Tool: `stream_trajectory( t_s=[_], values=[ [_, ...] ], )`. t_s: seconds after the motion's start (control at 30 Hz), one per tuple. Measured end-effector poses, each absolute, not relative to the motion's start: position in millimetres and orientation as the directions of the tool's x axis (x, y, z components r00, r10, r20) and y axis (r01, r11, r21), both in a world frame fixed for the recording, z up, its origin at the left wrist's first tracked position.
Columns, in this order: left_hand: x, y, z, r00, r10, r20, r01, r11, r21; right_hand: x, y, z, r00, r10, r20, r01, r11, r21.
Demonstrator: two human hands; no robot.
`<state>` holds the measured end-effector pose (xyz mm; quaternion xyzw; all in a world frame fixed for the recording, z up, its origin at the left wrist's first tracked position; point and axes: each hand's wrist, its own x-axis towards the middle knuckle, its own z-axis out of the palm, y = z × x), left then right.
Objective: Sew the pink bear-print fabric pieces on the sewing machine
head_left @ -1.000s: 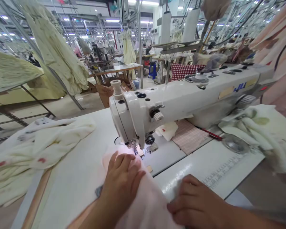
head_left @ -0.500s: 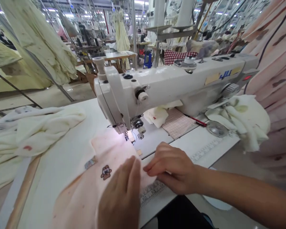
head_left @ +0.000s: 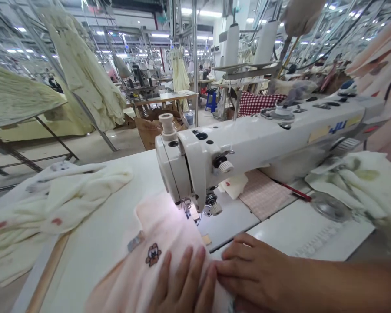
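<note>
Several left fingers (head_left: 184, 268), slightly spread, touch pink cloth (head_left: 133, 273).

Soft, matt pink cloth (head_left: 163, 230) lay at the needle end of a sewing machine (head_left: 247, 139) with a smooth, glossy white finish, its ridged knob (head_left: 226, 166) resembling dull plastic. The white tabletop (head_left: 94, 217) had a smooth, faintly shiny surface edged by a wood-look strip (head_left: 50, 269), and bore fleecy cream fabric (head_left: 91, 191) and flat, matt checked cloth (head_left: 265, 195). Behind stood a polished metal pole (head_left: 195, 65), a dull brown cardboard carton (head_left: 146, 132) and matt white thread cones (head_left: 232, 45).
</note>
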<state>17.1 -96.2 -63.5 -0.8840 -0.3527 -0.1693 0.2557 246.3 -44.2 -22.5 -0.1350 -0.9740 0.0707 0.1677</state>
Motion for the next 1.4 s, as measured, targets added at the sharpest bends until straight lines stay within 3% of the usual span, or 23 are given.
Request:
stream_trajectory(
  t_s=[0.07,0.17,0.4,0.53,0.73,1.0,1.27,1.4],
  values=[
    [4.8,-79.5,-53.1,0.744,0.499,0.445,0.658,-0.664,-0.356,238.2,-27.0,-24.6,-0.928,0.243,0.281,0.205,0.966,-0.158],
    [-6.4,-60.3,-38.2,0.717,0.564,0.410,0.690,-0.655,-0.307,227.3,-5.7,-28.2,-0.930,0.241,0.277,0.216,0.969,-0.117],
    [-5.8,-45.6,-27.2,0.673,0.620,0.405,0.678,-0.735,-0.001,215.1,8.0,-31.5,-0.894,0.337,0.294,0.334,0.940,-0.063],
    [-7.2,-43.0,-25.2,0.667,0.654,0.356,0.675,-0.733,0.081,210.7,10.1,-30.1,-0.888,0.352,0.297,0.353,0.934,-0.051],
    [-19.0,-29.2,-24.9,0.671,0.693,0.263,0.699,-0.710,0.086,201.0,17.3,-31.9,-0.855,0.403,0.327,0.422,0.907,-0.013],
    [-33.2,-0.9,-26.6,0.643,0.686,0.340,0.703,-0.705,0.093,201.5,22.6,-41.1,-0.797,0.382,0.468,0.422,0.906,-0.020],
    [-36.5,8.0,-26.5,0.646,0.684,0.338,0.699,-0.708,0.097,199.4,24.1,-43.1,-0.806,0.403,0.433,0.438,0.899,-0.020],
    [-23.8,-15.4,-28.8,0.577,0.751,0.322,0.779,-0.624,0.061,205.3,11.9,-27.8,-0.826,0.363,0.431,0.377,0.925,-0.056]
  ],
)
